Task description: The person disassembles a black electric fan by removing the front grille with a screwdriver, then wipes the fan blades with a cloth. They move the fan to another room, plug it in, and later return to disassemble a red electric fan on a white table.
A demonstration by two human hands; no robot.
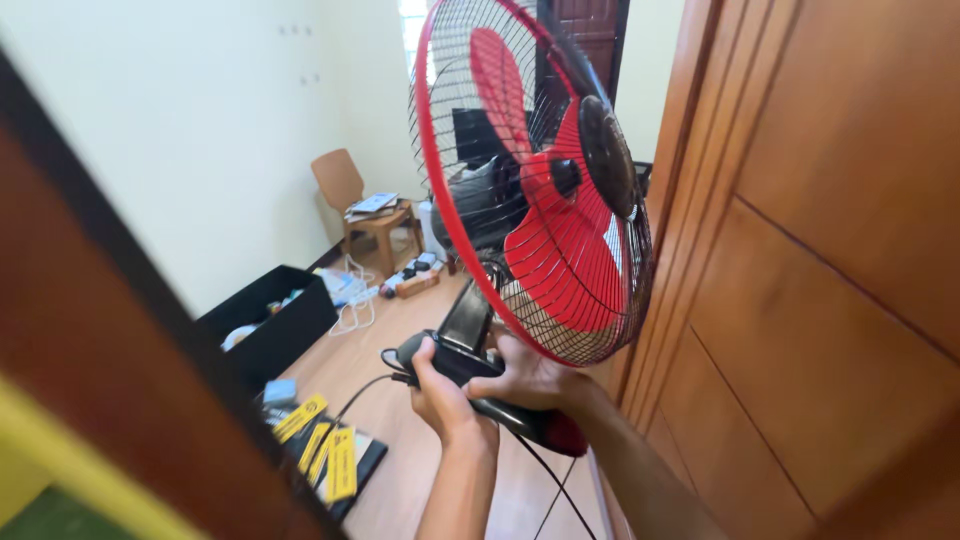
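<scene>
While we carried the red table fan [545,190] through the doorway, both our hands were closed on its black base [470,372], low in the middle of the view. Our left hand [443,392] wrapped the near left end of the base, its grip shut around the edge where the black power cord [365,390] leaves it. Our right hand [525,378] clasped the base from the right, its grip also tight on the plastic, just below the wire cage. The fan was tilted, its cage leaning far and up, with the red blades and black hub facing right toward the wooden door [830,280] close beside it.

We judged the step in hand to be moving the fan into the room, with it held off the floor. We thought the next move called for keeping the cage clear of the door frame on the right and minding the cord that hung loose under our wrists.

On the floor to the left stood a black open box [285,325] holding mixed items, one pale and rounded; we could not tell them apart. Nearer lay a black tray-like case [350,470] with yellow tags [325,445] on it. Farther off, a wooden chair [345,190] carried papers, and a white cable [352,300] lay coiled by it.
</scene>
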